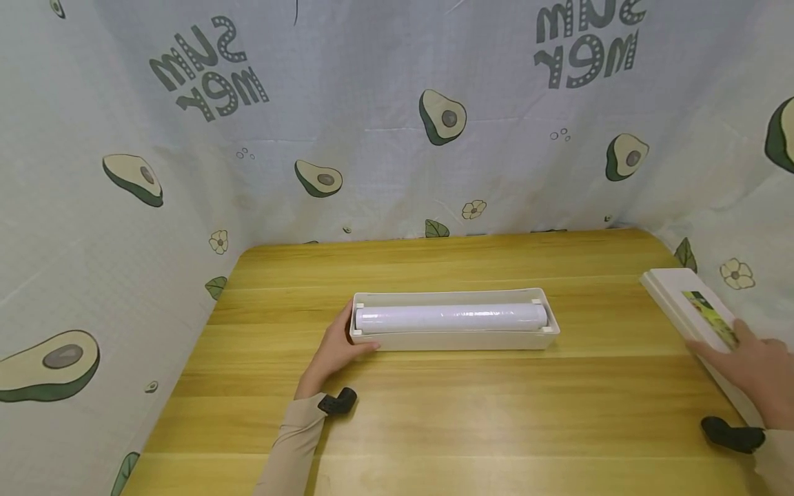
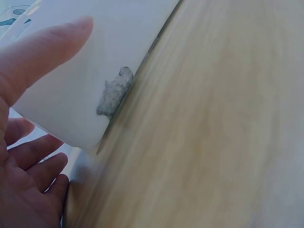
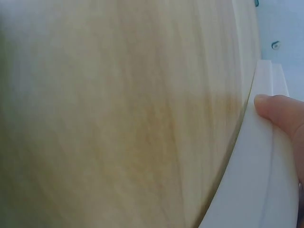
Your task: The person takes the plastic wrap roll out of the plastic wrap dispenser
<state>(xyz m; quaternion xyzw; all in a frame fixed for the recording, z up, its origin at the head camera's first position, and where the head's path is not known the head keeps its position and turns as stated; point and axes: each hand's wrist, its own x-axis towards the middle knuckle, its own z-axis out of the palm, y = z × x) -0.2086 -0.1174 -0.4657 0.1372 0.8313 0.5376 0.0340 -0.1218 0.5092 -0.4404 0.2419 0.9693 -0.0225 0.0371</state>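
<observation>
A long white box (image 1: 459,342) lies lengthwise across the middle of the wooden table, its top uncovered. Inside it rests a shiny, whitish roll (image 1: 451,318) of plastic wrap. My left hand (image 1: 338,348) grips the box's left end, thumb along the front wall and fingers behind the end. In the left wrist view, a grey fuzzy patch (image 2: 115,92) marks the box's lower edge. Over at the table's right side, my right hand (image 1: 753,368) holds a long white lid (image 1: 675,301) bearing a green-and-yellow label (image 1: 707,317). Its thumb lies on the lid's side.
The wooden table (image 1: 434,420) has light yellow planks. Cloth (image 1: 372,138) printed with avocados hangs along the back and both sides, close to the table edges. The lid sits right by the right-hand cloth.
</observation>
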